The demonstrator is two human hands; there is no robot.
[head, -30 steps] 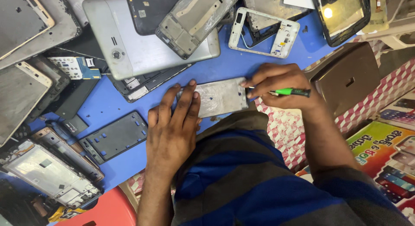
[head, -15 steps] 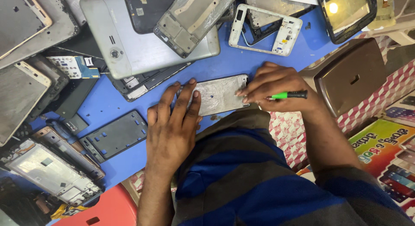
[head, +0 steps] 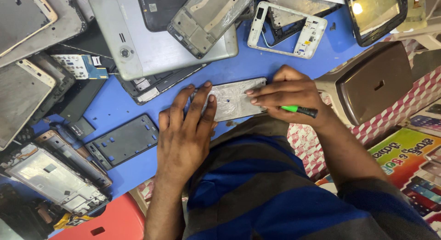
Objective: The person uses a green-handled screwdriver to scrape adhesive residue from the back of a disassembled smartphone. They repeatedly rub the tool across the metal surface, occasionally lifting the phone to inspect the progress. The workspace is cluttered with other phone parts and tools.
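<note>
— Anything different from a moment ago?

— Hardly. The whole bench has slid a touch in view, so the head shifted, and the right hand [head: 287, 95] has edged a little further over the silver phone plate [head: 232, 100]. The left hand [head: 186, 129] sits where it was.

— What is each hand doing?

— The left hand lies flat, fingers spread, its fingertips pressing down on the near-left end of the plate. It grips nothing; it just pins the plate to the blue table [head: 257, 67]. The right hand is closed around a green-handled screwdriver [head: 298, 110], its fingers curled over the plate's right end. The tip is hidden under the fingers, so I can't tell where it touches.

— And where is the plate?

— On the blue table, right at its near edge, just in front of the person's striped shirt [head: 271, 189], between the two hands.

— What's around it?

— A big silver tablet back [head: 138, 42] just beyond the left hand, a white phone frame [head: 287, 31] beyond the right, a dark frame [head: 121, 141] to the left of the left wrist, and a brown plastic stool [head: 372, 84] just right of the right hand
</note>
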